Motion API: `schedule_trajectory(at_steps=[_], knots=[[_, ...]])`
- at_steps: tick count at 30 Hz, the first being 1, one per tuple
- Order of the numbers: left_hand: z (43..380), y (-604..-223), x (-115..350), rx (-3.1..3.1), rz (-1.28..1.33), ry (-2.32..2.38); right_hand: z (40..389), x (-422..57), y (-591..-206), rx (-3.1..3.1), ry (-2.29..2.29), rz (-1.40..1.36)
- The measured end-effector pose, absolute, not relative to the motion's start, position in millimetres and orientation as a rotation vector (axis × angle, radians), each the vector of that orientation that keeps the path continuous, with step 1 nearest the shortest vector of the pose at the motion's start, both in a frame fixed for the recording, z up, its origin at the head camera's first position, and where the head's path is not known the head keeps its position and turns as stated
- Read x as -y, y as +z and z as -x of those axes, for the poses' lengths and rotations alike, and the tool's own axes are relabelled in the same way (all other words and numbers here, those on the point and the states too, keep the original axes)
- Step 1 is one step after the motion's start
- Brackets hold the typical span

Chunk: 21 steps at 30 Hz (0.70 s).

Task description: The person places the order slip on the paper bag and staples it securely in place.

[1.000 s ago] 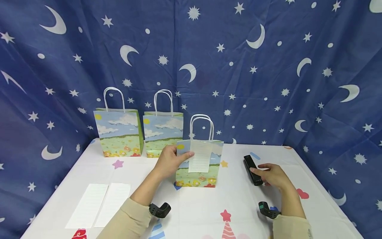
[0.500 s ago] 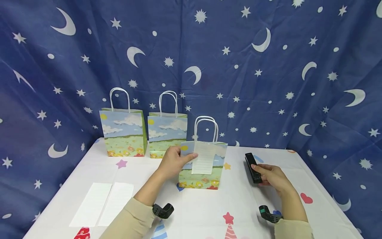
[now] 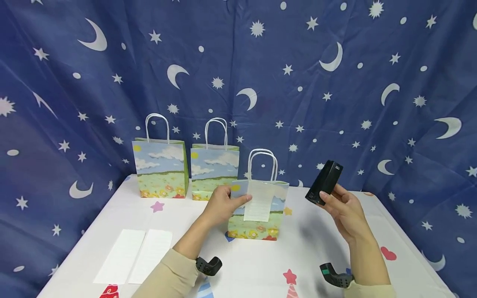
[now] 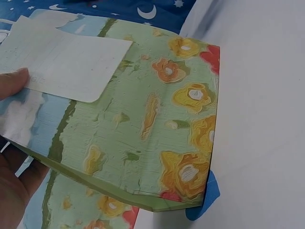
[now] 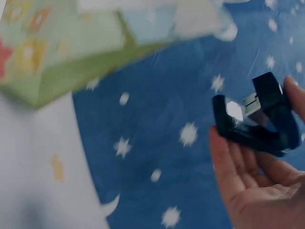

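Your left hand [image 3: 223,205] grips the front bag [image 3: 257,230] by its left side: the thumb presses on the lined paper slip [image 3: 258,207] lying against the printed face, and the other fingers are behind the panel. The bag extends rightward from those fingers, with its white twisted handles above and to the right of them. The view does not settle whether its base touches the surface [image 3: 238,275].

Your right hand [image 3: 346,213] holds the black stapler [image 3: 325,183] clear of the surface, thumb on one side and fingers on the other. The stapler tilts up and away from these fingertips; the right wrist view shows its two arms spread apart. It is to the right of the front bag, with a gap between them.

Beyond your left fingers, the middle bag [image 3: 215,167] stands upright, nearest to them; farther left stands the left bag [image 3: 161,170], of matching print. Two paper strips, the outer strip [image 3: 120,256] and the inner strip [image 3: 151,255], lie side by side, nearer you and left of your left fingers.
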<state>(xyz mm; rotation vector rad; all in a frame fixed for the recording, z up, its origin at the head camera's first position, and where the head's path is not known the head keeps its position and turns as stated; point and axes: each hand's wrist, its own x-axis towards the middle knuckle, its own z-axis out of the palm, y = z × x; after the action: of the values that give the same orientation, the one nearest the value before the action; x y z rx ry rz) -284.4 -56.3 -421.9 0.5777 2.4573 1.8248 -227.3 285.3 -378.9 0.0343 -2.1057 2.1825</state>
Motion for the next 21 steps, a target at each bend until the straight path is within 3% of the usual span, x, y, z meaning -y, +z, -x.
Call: schedule_trajectory(at_steps=[11, 21], knots=[[284.3, -425.8, 55.0, -2.477, -0.556, 1.819, 221.1, -237.6, -355.0, 1.976, 2.019, -0.696], [282.3, -426.8, 53.4, -2.463, -0.544, 1.820, 231.2, -194.4, -350.4, 2.072, 1.559, -0.864]])
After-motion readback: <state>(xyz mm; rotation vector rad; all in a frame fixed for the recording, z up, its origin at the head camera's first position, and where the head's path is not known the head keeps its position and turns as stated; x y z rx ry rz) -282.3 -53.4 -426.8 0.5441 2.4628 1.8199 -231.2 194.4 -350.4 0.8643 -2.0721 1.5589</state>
